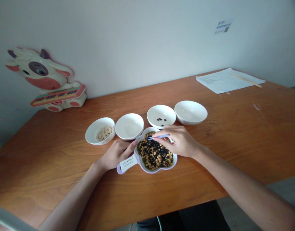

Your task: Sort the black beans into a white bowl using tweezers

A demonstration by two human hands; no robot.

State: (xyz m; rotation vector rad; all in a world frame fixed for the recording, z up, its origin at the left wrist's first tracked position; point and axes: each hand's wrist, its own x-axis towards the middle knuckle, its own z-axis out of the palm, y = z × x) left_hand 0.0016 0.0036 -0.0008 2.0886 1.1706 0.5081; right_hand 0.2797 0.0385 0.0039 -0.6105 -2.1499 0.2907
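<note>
A lilac flower-shaped dish (pixel 172 161) with a handle holds a heap of mixed black, yellow and green beans (pixel 154 154). My left hand (pixel 116 154) is closed around the dish's handle, thumb pressed on its rim. My right hand (pixel 181 141) hovers over the dish, pinching blue tweezers (pixel 158 137) whose tips point left above the beans. Behind the dish stand four white bowls in a row: the leftmost bowl (pixel 93 136) holds pale beans, the second bowl (pixel 129 126) looks bare, the third bowl (pixel 153 116) holds a few black beans, the rightmost bowl (pixel 191 112) looks bare.
A cow-shaped toy keyboard (pixel 45 81) leans against the wall at the back left of the wooden table (pixel 53 166). Sheets of paper (pixel 224 80) with a thin stick (pixel 246 80) on them lie at the back right corner. A label (pixel 222 27) hangs on the wall.
</note>
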